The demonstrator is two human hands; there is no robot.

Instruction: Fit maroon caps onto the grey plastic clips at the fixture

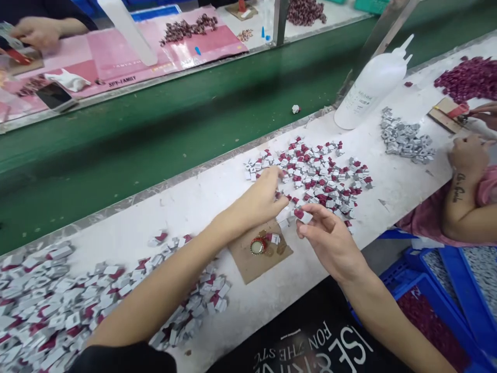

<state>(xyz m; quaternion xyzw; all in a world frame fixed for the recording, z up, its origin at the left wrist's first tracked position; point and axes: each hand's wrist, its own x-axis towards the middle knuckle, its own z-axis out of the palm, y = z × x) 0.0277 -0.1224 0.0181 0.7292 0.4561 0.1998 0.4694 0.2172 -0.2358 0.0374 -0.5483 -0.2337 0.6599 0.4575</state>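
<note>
The right hand (330,235) pinches one small grey-and-red part (304,216) at its fingertips, the left hand (264,199) curls fingers into the pile (310,171); parts seem light, rigid, best gripped by the sides.

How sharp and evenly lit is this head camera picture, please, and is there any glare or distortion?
In the head view: light is even and soft; the white worktable shows little glare; the left hand and right hand are slightly motion-blurred; the white plastic squeeze bottle leans with wide-angle distortion; the far pink mat is softer.
</note>
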